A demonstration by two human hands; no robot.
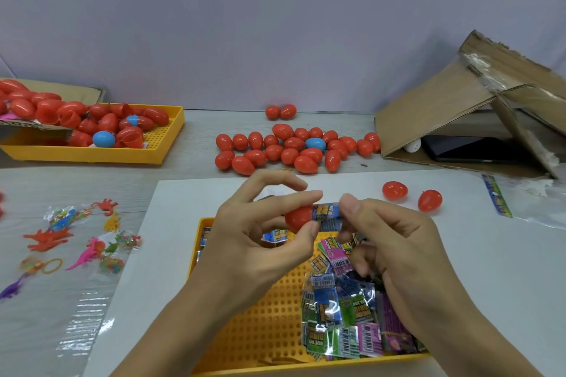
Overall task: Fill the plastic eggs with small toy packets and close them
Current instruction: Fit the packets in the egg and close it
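Hands are seen from the head camera above a yellow perforated tray (245,330) that rests on a white sheet (459,269) laid on the table (196,144). A red egg half (298,217) is held in the left hand (260,232), the grip closed round it with thumb below and forefinger above, its open end turned toward the right. A rolled blue toy packet (327,213) is pinched at its right end by the thumb and forefinger of the right hand (395,242), and its left end is set in the mouth of the egg half. A heap of small packets (343,309), green, pink, blue and purple, is piled in the tray beneath the hands. Closed red eggs (275,150) are clustered on the table beyond the sheet, with one blue egg (315,143) among them, and two red eggs (395,190) lie apart on the sheet to the right. A second yellow tray (92,156) at the far left is filled with open red egg halves and a few blue pieces. Loose rubbery toys (49,239) in clear wrappers are scattered at the left, and a torn cardboard box (444,107) is propped at the right.
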